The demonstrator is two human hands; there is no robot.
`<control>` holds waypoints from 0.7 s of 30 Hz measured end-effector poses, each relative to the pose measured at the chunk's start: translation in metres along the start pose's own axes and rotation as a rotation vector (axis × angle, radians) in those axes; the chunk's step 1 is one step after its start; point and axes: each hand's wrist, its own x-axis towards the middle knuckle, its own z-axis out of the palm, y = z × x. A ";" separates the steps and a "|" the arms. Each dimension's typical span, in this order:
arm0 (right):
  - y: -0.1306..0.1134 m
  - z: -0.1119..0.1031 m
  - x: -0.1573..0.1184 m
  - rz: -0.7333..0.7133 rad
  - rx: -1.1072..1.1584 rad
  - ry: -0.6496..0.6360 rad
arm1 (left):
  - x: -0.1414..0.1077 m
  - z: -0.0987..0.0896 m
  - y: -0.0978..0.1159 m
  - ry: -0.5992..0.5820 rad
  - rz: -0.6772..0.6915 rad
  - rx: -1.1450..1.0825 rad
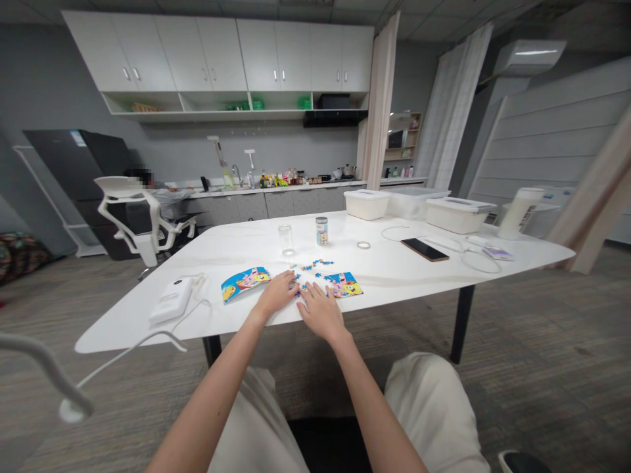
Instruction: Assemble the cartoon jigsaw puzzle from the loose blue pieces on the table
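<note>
A left hand, its pinch impossible to tell, and a right hand, fingers spread, are working among small blue multicoloured jigsaw pieces; lifting one is likely demanding a pinch.

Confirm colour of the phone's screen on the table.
Black screen on the phone; shows best in the head view.

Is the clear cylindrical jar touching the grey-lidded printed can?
Apart: the head view shows white tabletop between the clear cylindrical jar and the grey-lidded printed can.
</note>
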 end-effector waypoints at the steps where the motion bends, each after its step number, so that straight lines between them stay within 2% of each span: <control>1: 0.000 0.000 0.000 -0.002 -0.002 0.000 | 0.000 0.000 0.000 0.003 0.003 -0.004; 16: 0.000 0.000 -0.001 -0.006 0.007 -0.010 | 0.000 0.001 -0.001 -0.017 -0.060 -0.013; 21: 0.000 0.000 0.000 -0.005 0.011 -0.013 | 0.001 0.001 -0.001 -0.040 -0.030 0.013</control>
